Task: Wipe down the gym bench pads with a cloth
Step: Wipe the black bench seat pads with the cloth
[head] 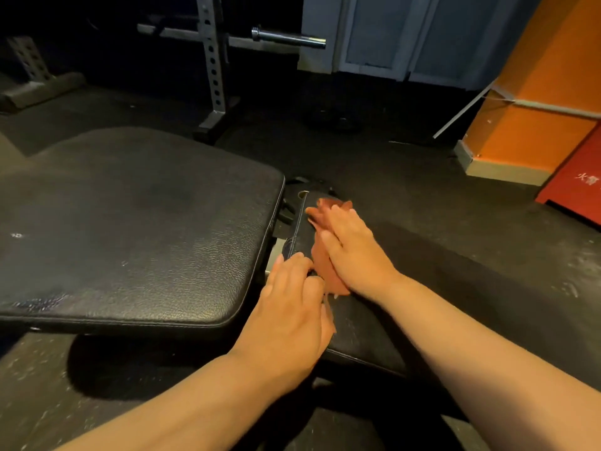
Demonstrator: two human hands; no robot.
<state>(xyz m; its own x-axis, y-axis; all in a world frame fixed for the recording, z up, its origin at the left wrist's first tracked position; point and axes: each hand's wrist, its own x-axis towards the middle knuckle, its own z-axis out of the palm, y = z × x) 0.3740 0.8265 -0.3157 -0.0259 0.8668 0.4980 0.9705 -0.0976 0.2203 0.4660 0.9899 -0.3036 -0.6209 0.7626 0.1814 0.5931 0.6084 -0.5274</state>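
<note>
Keep R hand (353, 252) fingers flat, together on red cloth (325, 271) beneath them, pressing evenly w/ overlapping strokes across small pad (361, 336), L hand (292, 317) fingers curled beside cloth edge, grip unclear.

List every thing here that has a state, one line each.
cloth: laid along the small pad, pinned under the right hand.
right hand: flat, fingers straight, pressing on the cloth.
left hand: fingers curled, holding the cloth's near end.
small pad: partly covered by the cloth.
large pad: bare, untouched.
barbell: resting on the rack.
</note>
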